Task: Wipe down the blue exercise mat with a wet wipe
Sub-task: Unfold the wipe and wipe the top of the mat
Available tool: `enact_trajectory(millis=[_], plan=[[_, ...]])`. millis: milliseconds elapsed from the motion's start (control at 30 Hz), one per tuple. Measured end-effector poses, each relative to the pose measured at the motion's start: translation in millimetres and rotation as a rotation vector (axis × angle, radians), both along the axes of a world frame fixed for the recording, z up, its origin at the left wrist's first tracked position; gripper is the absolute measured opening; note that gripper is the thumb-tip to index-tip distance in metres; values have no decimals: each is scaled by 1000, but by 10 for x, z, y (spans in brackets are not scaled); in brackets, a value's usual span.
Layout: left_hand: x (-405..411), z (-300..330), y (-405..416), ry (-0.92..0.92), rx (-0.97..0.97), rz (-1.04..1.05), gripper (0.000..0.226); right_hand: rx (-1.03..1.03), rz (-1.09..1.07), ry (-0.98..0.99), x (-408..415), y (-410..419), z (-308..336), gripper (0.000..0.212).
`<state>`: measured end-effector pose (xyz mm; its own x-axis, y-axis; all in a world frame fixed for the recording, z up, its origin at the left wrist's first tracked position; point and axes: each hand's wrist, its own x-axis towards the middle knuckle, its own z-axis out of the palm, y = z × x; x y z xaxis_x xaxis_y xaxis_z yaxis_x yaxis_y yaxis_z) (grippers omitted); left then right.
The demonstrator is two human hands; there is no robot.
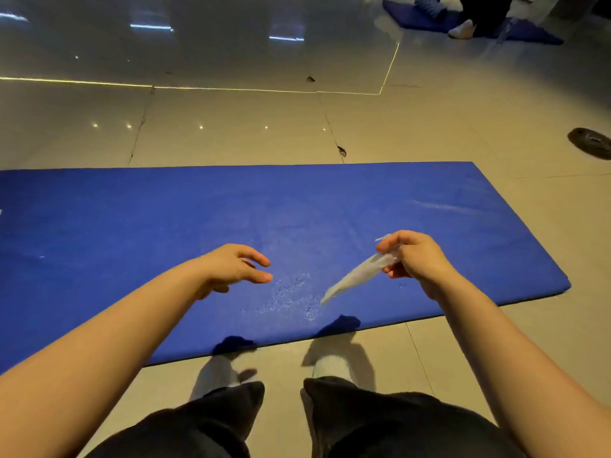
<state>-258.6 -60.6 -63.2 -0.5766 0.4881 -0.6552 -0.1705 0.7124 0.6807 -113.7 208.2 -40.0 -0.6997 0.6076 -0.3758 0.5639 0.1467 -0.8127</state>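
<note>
The mat (165,226) lies flat on the tiled floor (231,127), stretching across the view, its near edge just ahead of the person's feet. Near the middle of the mat's near half sits a patch of wet specks (291,295). Above the mat, right of that patch, the right hand (413,256) pinches the wipe (353,276) between curled fingers (390,241); the wipe hangs twisted into a narrow strip, its free tip pointing down toward the specks, whether touching the mat cannot be told. Left of the patch the left hand (231,266) hovers over the mat, fingers spread apart and holding nothing. Far beyond the mat, at the upper right, another mat (529,31) lies with someone's feet on it
</note>
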Motion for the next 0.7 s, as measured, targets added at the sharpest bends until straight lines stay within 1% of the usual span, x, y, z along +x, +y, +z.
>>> enact_trajectory(millis=[33,67,133,200,233,267,333,367,400,467,533,567,633,700], plan=[[-13,-238,-47,69,-22,-5,24,66,10,-49,-23,48,-202,36],[-7,-471,-96,140,-52,-36,27,192,53,-108,-46,111,-397,34],[39,-937,-220,286,-160,-184,40,551,217,-274,-66,205,-781,32],[97,-1336,-367,383,-245,-313,50,905,466,-298,-79,220,-1183,25],[126,-1500,-441,414,-264,-354,51,1015,626,-308,-87,211,-1420,23],[157,-1659,-518,432,-274,-377,51,1094,795,-341,-91,174,-1635,25],[214,-1934,-679,460,-287,-376,50,1128,1084,-406,-96,92,-2119,33],[242,-2047,-748,476,-296,-362,50,1131,1185,-426,-87,39,-2334,36],[259,-2144,-803,501,-298,-342,49,1136,1236,-413,-79,-9,-2504,39],[274,-2316,-885,563,-287,-303,47,1092,1193,-326,-70,-53,-2734,51],[289,-2420,-915,615,-288,-267,48,1086,1163,-330,-51,-54,-2882,64],[302,-2442,-914,641,-299,-261,50,1123,1146,-330,-56,-46,-2906,66],[296,-2447,-883,710,-312,-265,53,1188,1164,-312,-56,-20,-2861,59],[280,-2443,-851,782,-322,-272,58,1191,1187,-255,-57,-43,-2782,55]])
